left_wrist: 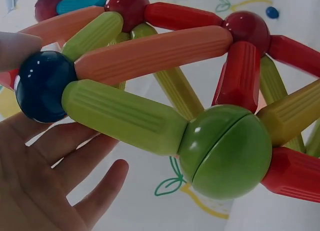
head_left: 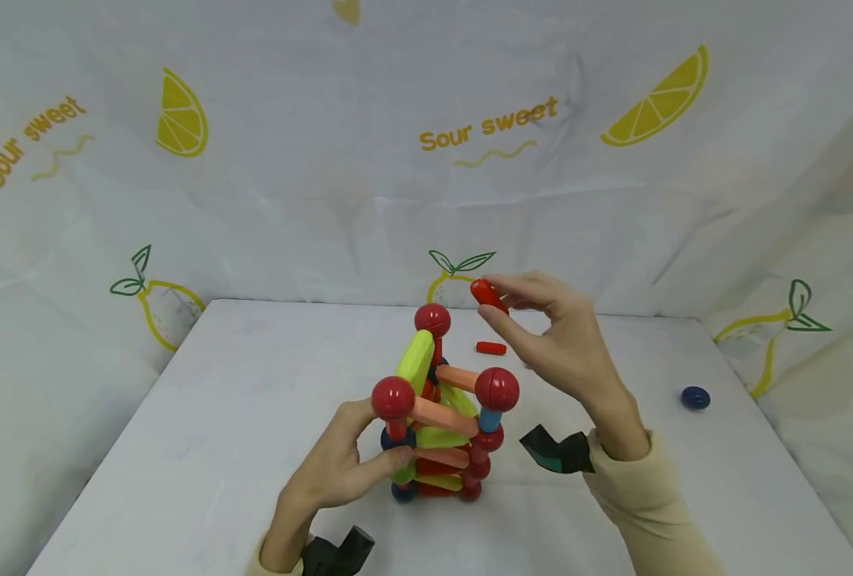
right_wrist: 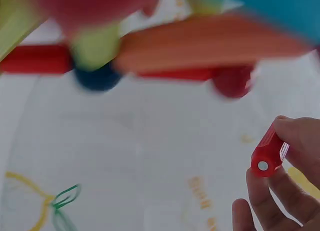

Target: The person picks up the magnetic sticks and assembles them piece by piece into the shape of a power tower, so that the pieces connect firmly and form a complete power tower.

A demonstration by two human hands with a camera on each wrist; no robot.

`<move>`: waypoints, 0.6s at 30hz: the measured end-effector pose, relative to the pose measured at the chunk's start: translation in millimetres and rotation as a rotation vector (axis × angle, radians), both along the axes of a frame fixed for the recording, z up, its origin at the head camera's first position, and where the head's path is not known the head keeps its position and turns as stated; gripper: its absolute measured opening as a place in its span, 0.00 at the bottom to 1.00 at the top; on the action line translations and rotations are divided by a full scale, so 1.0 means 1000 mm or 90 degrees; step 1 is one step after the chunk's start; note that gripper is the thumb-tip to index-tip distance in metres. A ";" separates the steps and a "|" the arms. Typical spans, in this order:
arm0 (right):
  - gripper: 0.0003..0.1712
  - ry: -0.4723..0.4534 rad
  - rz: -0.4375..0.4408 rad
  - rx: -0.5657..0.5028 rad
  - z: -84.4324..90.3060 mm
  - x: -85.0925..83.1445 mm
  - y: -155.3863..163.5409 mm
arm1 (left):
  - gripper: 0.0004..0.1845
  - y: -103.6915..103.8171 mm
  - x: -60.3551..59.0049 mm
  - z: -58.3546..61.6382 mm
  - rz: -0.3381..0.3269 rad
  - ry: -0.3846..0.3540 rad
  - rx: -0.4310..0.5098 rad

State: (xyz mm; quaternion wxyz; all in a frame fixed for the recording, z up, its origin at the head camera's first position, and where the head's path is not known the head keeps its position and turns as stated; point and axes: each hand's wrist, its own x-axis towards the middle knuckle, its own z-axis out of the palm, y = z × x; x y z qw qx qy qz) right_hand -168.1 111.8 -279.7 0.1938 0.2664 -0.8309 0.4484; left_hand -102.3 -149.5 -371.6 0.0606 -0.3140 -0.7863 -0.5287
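A tower of magnetic sticks and balls (head_left: 444, 436) stands near the middle of the table, with red balls at its upper corners. My left hand (head_left: 336, 464) grips its left side; in the left wrist view, thumb and fingers are around a dark blue ball (left_wrist: 45, 86). A large green ball (left_wrist: 225, 151) joins several sticks there. Above the tower's right side, my right hand (head_left: 559, 332) pinches a short red magnetic stick (head_left: 487, 294) between thumb and fingers, apart from the tower. The right wrist view shows the stick's round silvery end (right_wrist: 263, 165).
Another red stick (head_left: 491, 348) lies on the white table (head_left: 254, 384) behind the tower. A dark blue ball-like piece (head_left: 695, 398) rests near the table's right edge. A white curtain (head_left: 290, 160) with lemon prints hangs behind the table.
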 end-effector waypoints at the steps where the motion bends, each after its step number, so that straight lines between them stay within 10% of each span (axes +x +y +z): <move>1: 0.21 0.027 0.023 -0.009 0.013 0.010 -0.002 | 0.19 -0.001 0.000 0.000 0.001 -0.001 -0.004; 9: 0.27 0.138 0.177 0.005 0.045 0.055 -0.012 | 0.21 -0.007 0.000 0.001 -0.026 -0.027 -0.007; 18: 0.24 0.085 0.223 0.074 0.041 0.062 -0.013 | 0.21 -0.006 -0.002 0.001 0.010 -0.031 -0.014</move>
